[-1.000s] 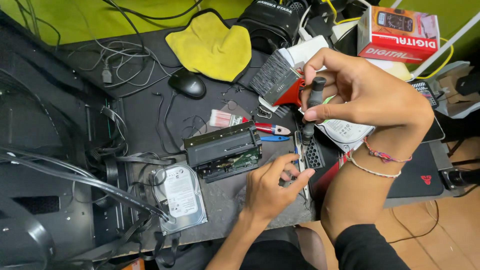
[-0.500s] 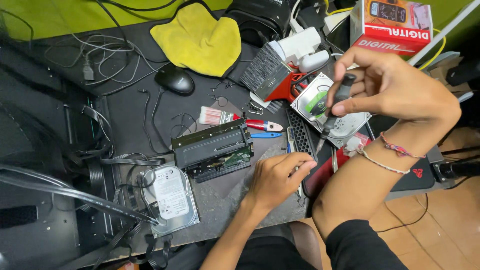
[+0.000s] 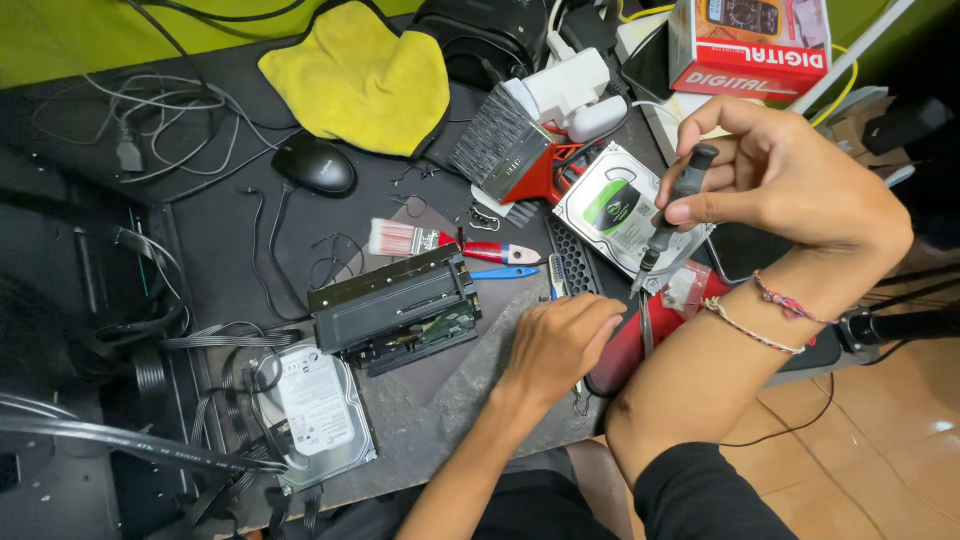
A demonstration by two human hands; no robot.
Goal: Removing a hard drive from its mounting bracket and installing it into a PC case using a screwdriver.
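My right hand (image 3: 790, 190) holds a black-handled screwdriver (image 3: 675, 205) upright, tip down, above a silver hard drive with a green label (image 3: 620, 210). My left hand (image 3: 560, 340) rests palm down on the dark table near its front edge, over a thin metal strip that it mostly hides. A black optical drive (image 3: 395, 305) lies just left of that hand, partly over a green circuit board. A second silver hard drive (image 3: 315, 410) lies at the front left among grey ribbon cables.
A small paintbrush with a red handle (image 3: 440, 242), a blue tool (image 3: 505, 272), a black mouse (image 3: 315, 165), a yellow cloth (image 3: 365, 75), a wide brush (image 3: 500, 145), a white adapter (image 3: 570, 90) and a red box (image 3: 750, 45) lie on the table. An open computer case (image 3: 70, 400) with cables stands at left.
My right hand with the screwdriver has shifted right and up, away from the left hand. My left hand has stayed flat on the table. The view has shifted slightly.
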